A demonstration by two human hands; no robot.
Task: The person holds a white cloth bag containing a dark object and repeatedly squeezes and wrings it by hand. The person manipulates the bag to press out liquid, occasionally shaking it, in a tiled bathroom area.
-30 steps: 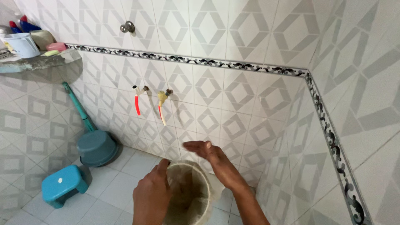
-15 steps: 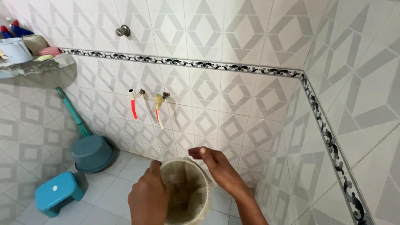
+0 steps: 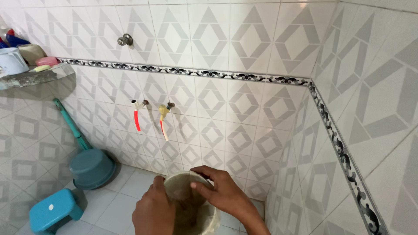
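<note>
Both hands on the pale bucket (image 3: 191,204), low in the corner by the tiled wall (image 3: 244,113). Left hand (image 3: 154,211) grips the near-left rim, fingers curled over it. Right hand (image 3: 220,191) lies across the top rim, fingers bent and pinching the edge; earlier it hovered spread above the bucket. Bucket round, plastic, dingy beige, stained inside. Glossy diamond-pattern tiles. Two taps (image 3: 150,106) above it. Teal basin (image 3: 92,167) and blue plastic stool (image 3: 54,211) sit well apart on the left.
</note>
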